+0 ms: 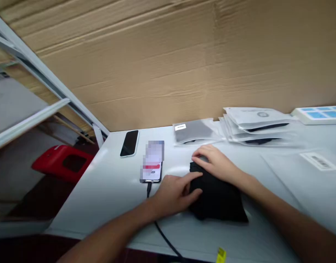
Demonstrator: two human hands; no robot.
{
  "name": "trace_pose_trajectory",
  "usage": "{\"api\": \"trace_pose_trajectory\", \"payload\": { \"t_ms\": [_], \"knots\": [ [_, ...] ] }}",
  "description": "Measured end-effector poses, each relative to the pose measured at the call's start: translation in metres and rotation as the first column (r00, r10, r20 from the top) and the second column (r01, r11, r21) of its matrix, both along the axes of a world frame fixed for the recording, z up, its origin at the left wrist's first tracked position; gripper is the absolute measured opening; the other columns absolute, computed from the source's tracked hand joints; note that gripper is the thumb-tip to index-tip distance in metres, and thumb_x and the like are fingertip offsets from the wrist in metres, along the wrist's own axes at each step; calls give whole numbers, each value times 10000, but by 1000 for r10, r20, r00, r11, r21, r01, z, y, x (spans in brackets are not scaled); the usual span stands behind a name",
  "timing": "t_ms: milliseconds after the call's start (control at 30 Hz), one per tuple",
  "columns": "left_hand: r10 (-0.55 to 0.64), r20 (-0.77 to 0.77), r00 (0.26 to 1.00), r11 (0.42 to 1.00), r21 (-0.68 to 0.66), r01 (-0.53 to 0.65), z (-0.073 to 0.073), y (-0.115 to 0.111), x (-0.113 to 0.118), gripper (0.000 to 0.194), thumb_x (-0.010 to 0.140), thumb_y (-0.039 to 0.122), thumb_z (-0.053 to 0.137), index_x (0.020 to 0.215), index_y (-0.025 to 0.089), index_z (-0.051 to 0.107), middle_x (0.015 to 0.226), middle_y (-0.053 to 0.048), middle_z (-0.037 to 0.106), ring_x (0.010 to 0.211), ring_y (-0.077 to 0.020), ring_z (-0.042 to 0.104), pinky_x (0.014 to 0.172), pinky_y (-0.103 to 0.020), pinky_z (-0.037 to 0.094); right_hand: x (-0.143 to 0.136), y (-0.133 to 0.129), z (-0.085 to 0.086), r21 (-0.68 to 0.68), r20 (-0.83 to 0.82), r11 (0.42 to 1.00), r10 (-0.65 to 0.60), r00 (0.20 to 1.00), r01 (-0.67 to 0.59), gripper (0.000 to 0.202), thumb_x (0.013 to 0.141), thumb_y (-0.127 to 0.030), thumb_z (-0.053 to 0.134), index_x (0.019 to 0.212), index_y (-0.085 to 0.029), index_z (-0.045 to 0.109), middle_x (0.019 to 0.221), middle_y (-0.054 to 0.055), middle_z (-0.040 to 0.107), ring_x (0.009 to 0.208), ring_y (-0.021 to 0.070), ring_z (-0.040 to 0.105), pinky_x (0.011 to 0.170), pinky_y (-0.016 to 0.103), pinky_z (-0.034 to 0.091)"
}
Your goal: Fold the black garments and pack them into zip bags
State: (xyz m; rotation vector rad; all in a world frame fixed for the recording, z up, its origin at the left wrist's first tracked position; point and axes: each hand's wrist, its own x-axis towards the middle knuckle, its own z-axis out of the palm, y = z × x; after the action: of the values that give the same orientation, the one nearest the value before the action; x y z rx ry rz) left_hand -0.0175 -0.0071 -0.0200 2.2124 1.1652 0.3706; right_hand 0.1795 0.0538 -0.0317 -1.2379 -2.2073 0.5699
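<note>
A folded black cloth (217, 201) lies on the white table (102, 193), right of the middle of the view. At its left edge is my left hand (177, 191), its thumb and index finger apart and resting on the fabric. My right hand (215, 164) lies over the cloth's upper edge, thumb and fingers spread, with a small gap between them. Neither hand is closed around the cloth; both touch it from above. The fabric under my right palm is hidden.
Left of the cloth are a lit phone (154, 164) with a black cable (165, 239) and a dark-screened phone (129, 143). Behind lie packaged items (261, 118) and a flat bag (193, 131). A clear bag (307, 179) is at right. Cardboard (157, 73) stands behind.
</note>
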Motion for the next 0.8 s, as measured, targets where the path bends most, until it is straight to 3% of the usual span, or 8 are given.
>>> {"api": "trace_pose_trajectory", "payload": {
  "t_ms": [800],
  "knots": [
    [-38,-18,999,999,-12,38,5,1,-3,426,888,344,561,1304,256,562,638,55,625,557,-117,562,595,-216,402,-1,0,0,5,10,1000,8,1000,-9,159,904,-285,528,859,-212,662,906,68,695,922,247,606,845,399,464]
  ]
}}
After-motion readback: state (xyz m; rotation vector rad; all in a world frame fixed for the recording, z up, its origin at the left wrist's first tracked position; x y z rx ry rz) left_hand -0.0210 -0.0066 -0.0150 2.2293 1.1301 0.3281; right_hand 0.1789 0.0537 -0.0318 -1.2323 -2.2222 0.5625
